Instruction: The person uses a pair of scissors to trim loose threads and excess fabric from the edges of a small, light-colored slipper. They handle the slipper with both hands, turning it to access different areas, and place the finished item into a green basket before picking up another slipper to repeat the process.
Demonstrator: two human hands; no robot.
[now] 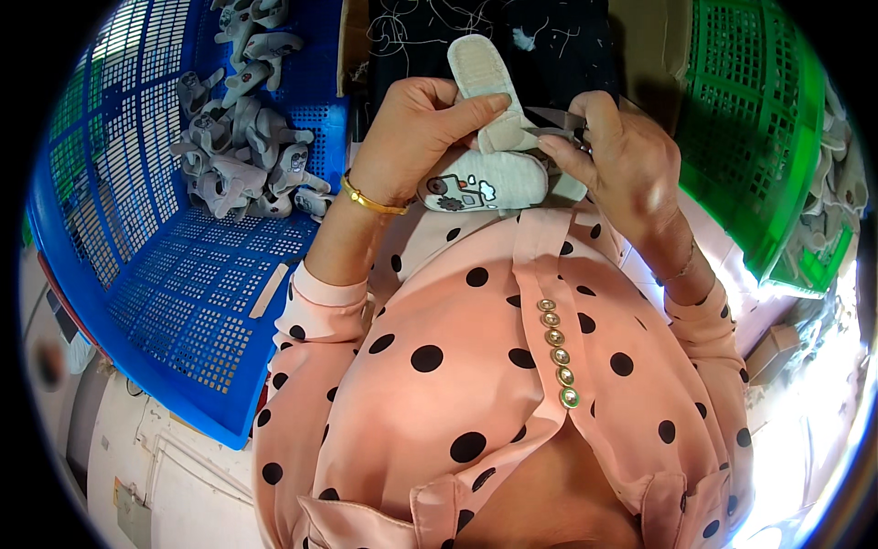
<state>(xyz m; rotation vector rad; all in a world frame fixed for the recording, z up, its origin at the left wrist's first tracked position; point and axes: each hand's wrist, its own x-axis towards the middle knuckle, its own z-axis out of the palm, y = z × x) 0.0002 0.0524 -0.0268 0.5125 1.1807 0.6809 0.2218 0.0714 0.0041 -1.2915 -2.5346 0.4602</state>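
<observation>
Well below the pale strap point(480, 71) there's a dotted shirt point(476, 384). Just below the strap, a printed cloth point(501, 183). Left hand point(425, 117) is pinching the strap itself, right hand point(631, 156) is gripping what looks like snips point(549, 117), blade right by the strap. Left of it, blue crate point(197, 320) with grey pieces point(242, 156); right, green crate point(759, 137) with more. Past it, black surface point(572, 78), loose threads point(412, 35).

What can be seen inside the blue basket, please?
Inside the blue basket lie many small grey fabric pieces, heaped together, some with dark markings. A pale strip also shows. Whatever is beneath the heap is covered and cannot be seen.
</observation>
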